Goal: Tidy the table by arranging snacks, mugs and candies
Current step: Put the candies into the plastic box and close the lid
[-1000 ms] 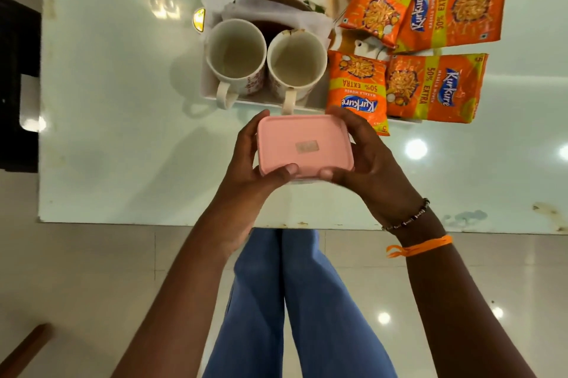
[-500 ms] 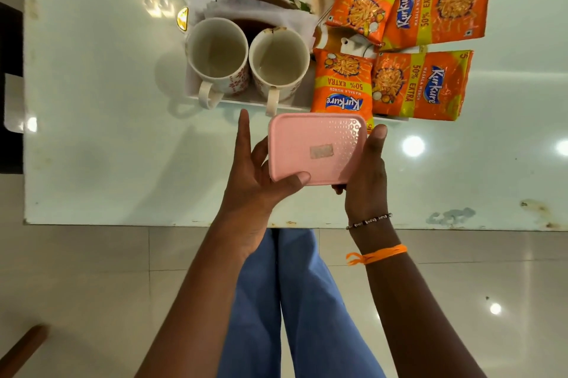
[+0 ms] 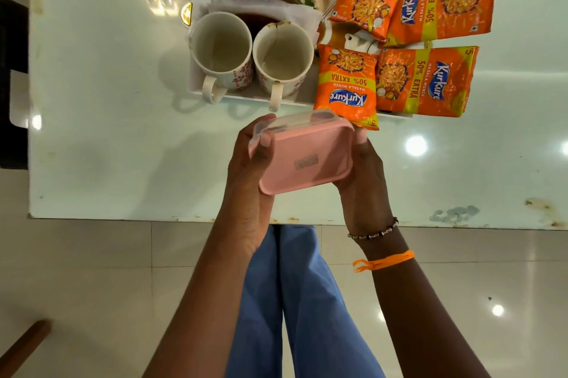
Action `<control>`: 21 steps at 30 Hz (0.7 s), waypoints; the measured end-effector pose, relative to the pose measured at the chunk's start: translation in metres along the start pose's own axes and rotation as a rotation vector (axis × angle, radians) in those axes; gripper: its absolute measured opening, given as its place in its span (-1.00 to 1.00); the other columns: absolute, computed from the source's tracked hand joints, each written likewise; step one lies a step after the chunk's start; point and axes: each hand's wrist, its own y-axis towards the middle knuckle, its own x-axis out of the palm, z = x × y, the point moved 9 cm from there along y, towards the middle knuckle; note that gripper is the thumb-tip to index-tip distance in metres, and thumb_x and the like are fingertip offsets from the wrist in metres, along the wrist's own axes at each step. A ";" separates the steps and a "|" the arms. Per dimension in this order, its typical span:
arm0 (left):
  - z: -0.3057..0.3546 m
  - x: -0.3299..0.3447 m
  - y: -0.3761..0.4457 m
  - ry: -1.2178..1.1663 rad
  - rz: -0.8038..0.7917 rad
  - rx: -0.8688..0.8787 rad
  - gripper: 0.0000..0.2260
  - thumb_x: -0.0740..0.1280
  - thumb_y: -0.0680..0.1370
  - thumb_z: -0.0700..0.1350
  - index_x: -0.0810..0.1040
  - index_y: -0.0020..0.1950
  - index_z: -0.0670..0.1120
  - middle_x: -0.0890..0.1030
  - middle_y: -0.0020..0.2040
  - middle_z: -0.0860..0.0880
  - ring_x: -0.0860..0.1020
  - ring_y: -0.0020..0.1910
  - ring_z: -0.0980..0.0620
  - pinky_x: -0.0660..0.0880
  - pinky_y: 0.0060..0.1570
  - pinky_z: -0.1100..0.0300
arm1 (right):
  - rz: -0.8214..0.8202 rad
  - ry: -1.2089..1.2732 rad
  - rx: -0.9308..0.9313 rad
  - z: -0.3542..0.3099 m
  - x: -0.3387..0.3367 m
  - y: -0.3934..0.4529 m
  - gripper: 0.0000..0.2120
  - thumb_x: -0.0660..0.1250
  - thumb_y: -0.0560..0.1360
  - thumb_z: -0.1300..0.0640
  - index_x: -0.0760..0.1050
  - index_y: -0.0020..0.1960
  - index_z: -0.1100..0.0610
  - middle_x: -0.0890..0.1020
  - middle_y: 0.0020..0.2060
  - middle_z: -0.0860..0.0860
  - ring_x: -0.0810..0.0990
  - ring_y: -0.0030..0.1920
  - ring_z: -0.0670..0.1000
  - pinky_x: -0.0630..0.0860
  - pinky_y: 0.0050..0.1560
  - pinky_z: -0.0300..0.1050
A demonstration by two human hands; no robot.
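Both hands grip a pink box point(image 3: 305, 159) held tilted above the tabletop point(image 3: 101, 131): left hand point(image 3: 252, 168) and right hand point(image 3: 361, 174) clasp opposite ends (clear lid side faces away). Just beyond the box: two mugs point(image 3: 250, 54) in a white tray point(image 3: 196, 79); four Kurkure packets point(image 3: 399, 36) right of the mugs.

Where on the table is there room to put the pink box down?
Bare table lies left of the mugs, and more right of the snack packets. In front of the tray, both hands hold the pink box. The tray is crowded.
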 end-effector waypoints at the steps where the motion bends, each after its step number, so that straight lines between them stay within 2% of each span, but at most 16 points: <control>1: 0.002 0.002 -0.001 -0.002 -0.014 0.012 -0.22 0.44 0.08 0.36 0.42 0.18 0.00 0.57 0.05 -0.05 0.56 0.01 0.02 0.54 -0.09 0.13 | -0.020 0.026 0.008 -0.003 0.003 0.000 -0.40 0.21 0.13 -0.53 0.54 -0.01 -0.19 0.59 0.09 0.00 0.51 0.22 0.14 0.46 0.20 0.24; 6: 0.007 0.008 -0.005 -0.026 -0.059 0.042 -0.30 0.46 0.11 0.32 0.44 0.13 0.00 0.57 0.02 -0.03 0.58 -0.02 0.04 0.55 -0.16 0.18 | -0.040 0.147 0.059 -0.005 0.010 0.001 -0.29 0.32 0.06 -0.49 0.55 0.01 -0.02 0.60 0.02 0.04 0.54 0.10 0.11 0.46 0.14 0.27; 9: 0.009 0.011 -0.007 -0.014 -0.055 0.059 -0.27 0.45 0.11 0.33 0.43 0.12 -0.04 0.56 0.01 -0.03 0.58 -0.04 0.05 0.53 -0.20 0.18 | -0.037 0.200 0.035 -0.005 0.009 0.000 -0.33 0.33 0.05 -0.48 0.56 -0.03 -0.05 0.60 -0.02 0.02 0.55 0.06 0.08 0.49 0.05 0.18; 11: 0.010 0.012 -0.007 -0.009 -0.035 0.071 -0.30 0.44 0.10 0.35 0.45 0.09 0.00 0.58 -0.02 0.01 0.59 -0.06 0.06 0.55 -0.24 0.23 | -0.027 0.233 0.020 -0.005 0.008 -0.002 -0.36 0.34 0.06 -0.48 0.56 -0.05 -0.07 0.61 -0.05 -0.02 0.56 0.03 0.05 0.50 0.00 0.06; 17: 0.012 0.012 -0.004 0.007 -0.025 0.103 -0.40 0.42 0.12 0.36 0.49 0.03 0.07 0.62 -0.06 0.09 0.60 -0.07 0.06 0.56 -0.26 0.25 | -0.008 0.249 -0.009 -0.008 0.006 0.000 -0.36 0.33 0.09 -0.47 0.54 -0.04 -0.03 0.64 -0.11 -0.12 0.60 -0.04 -0.05 0.55 -0.10 -0.08; 21: 0.012 0.013 0.003 0.038 -0.024 0.083 -0.32 0.41 0.14 0.35 0.46 0.11 0.00 0.58 0.02 -0.01 0.58 -0.02 0.03 0.56 -0.21 0.21 | 0.055 0.289 0.024 -0.005 0.004 0.004 -0.44 0.30 0.13 -0.43 0.55 -0.04 -0.08 0.65 -0.11 -0.11 0.61 -0.02 -0.03 0.58 -0.05 -0.08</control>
